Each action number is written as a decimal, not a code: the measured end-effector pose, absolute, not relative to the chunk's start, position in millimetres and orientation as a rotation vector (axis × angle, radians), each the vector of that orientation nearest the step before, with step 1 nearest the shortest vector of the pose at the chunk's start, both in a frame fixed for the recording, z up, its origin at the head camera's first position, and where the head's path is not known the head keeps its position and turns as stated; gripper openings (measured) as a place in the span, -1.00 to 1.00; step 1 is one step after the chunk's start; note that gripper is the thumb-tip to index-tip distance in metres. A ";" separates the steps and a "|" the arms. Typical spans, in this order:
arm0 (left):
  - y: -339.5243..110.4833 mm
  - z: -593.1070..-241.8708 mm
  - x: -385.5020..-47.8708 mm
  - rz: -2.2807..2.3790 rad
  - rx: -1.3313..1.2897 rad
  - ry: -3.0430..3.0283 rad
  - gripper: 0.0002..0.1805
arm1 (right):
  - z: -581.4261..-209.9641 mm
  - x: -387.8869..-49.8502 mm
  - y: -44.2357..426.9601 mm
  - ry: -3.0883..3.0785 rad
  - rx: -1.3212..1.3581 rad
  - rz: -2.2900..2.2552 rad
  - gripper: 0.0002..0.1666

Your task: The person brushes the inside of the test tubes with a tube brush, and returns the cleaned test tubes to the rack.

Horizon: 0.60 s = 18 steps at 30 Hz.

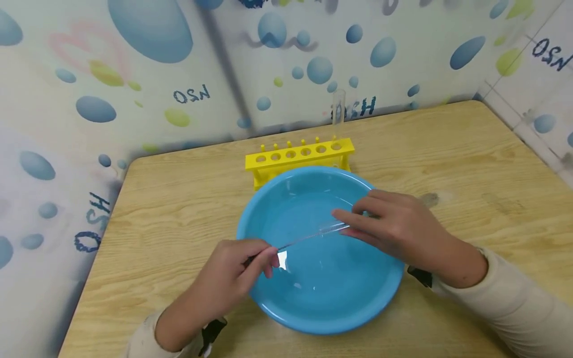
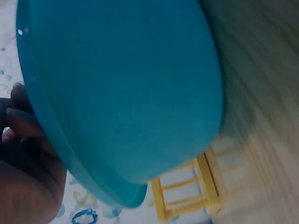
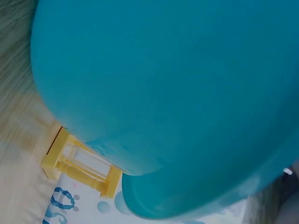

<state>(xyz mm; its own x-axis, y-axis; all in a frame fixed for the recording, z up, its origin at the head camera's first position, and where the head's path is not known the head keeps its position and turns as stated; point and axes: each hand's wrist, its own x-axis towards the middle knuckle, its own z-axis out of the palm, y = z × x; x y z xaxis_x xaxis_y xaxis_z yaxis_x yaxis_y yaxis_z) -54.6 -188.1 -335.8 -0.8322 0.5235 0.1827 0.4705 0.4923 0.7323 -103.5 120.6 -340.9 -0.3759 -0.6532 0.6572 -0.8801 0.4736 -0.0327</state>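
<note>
Above a blue basin [image 1: 286,199] with water in it, both hands are at work. My left hand [image 1: 237,263] pinches the end of a thin twisted-wire handle [image 1: 297,242], which looks like that of a test tube brush. The wire runs into the mouth of a clear glass test tube [image 1: 330,228], held near-level in the fingers of my right hand [image 1: 389,223]. The brush head is hidden behind the right fingers. In the left wrist view, part of the left hand [image 2: 28,163] shows beside the basin's outer wall [image 2: 131,93].
Behind the basin stands a yellow test tube rack [image 1: 300,155] with a row of round holes. Another clear test tube [image 1: 338,112] stands upright in its right end hole. Wooden tabletop [image 1: 170,214] surrounds the basin, and a patterned wall [image 1: 215,64] rises at the back.
</note>
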 end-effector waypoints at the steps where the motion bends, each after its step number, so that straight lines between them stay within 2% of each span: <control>1: -186.7 -336.1 -52.7 1.310 0.806 2.594 -0.74 | -341.7 -103.4 120.6 -2.141 1.266 0.511 -0.44; 4: -183.3 -336.3 -49.5 1.348 0.690 2.488 -0.68 | -342.5 -103.2 120.9 -2.128 1.276 0.504 -0.46; 8: -180.8 -336.8 -48.4 1.262 0.787 2.600 -0.73 | -342.4 -103.1 119.0 -2.087 1.297 0.510 -0.48; 13: -178.9 -342.8 -49.1 1.046 1.221 2.923 -0.79 | -343.3 -99.4 115.9 -2.100 1.322 0.519 -0.46; 18: -177.9 -346.8 -52.4 0.769 1.634 3.129 -0.64 | -343.4 -96.4 115.1 -2.165 1.367 0.554 -0.42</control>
